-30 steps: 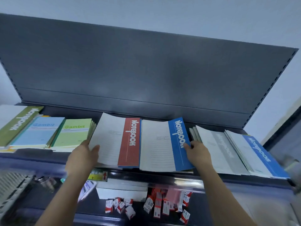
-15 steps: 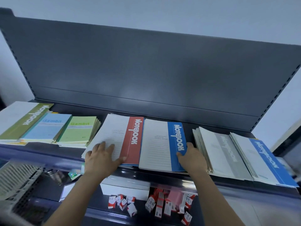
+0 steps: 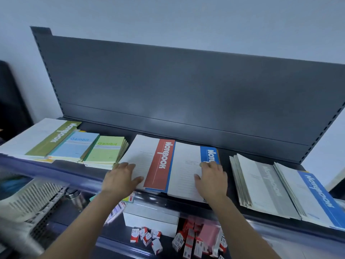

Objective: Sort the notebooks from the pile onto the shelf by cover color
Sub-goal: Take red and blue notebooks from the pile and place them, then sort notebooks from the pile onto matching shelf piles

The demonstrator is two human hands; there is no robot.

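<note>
On the dark shelf (image 3: 224, 154), a red-banded notebook (image 3: 160, 163) lies mid-shelf with a blue-banded notebook (image 3: 188, 169) beside it on the right. My left hand (image 3: 121, 179) rests flat on the white part of the red notebook's cover, fingers straight. My right hand (image 3: 211, 177) lies flat on the blue notebook, covering part of its blue band. To the right sit a grey-banded stack (image 3: 261, 186) and a blue-banded stack (image 3: 313, 199). At the left lie a green-banded notebook (image 3: 50, 139), a light blue Gambit stack (image 3: 76, 147) and a green Gambit stack (image 3: 104, 151).
The shelf's dark back panel (image 3: 186, 86) rises behind the notebooks. Below the front edge, a lower shelf holds a white box (image 3: 151, 217) and several small red-and-white packets (image 3: 147, 238). A white wire rack (image 3: 31, 200) stands at the lower left.
Both hands moved from the notebooks' outer edges onto their covers and now lie flat. The blue notebook sits straighter beside the red one. The camera view shifted right.
</note>
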